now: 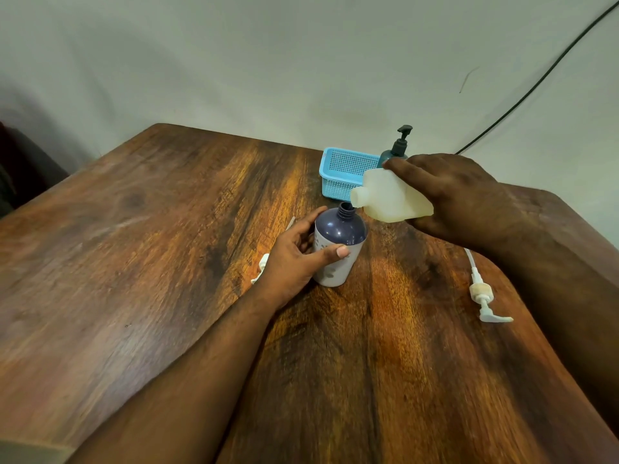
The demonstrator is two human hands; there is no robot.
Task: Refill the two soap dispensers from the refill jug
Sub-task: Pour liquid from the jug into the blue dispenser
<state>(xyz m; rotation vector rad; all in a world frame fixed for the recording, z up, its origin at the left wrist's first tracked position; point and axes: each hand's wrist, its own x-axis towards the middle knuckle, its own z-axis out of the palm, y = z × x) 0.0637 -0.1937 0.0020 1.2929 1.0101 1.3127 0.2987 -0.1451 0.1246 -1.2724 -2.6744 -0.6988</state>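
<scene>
A dark blue and white dispenser bottle (339, 244) stands upright mid-table with its neck open and no pump on it. My left hand (294, 259) wraps around its side. My right hand (449, 195) holds the translucent white refill jug (392, 197) tipped on its side, spout just above the bottle's neck. A second dispenser, teal with a dark pump (398, 149), stands behind the jug, partly hidden by my right hand. A white pump head with its tube (482, 293) lies on the table to the right.
A light blue perforated basket (345, 172) sits at the back beside the teal dispenser. Another small white part (261, 269) lies behind my left wrist. A black cable (536, 85) runs down the wall at the right. The wooden table (150, 246) ends near the wall.
</scene>
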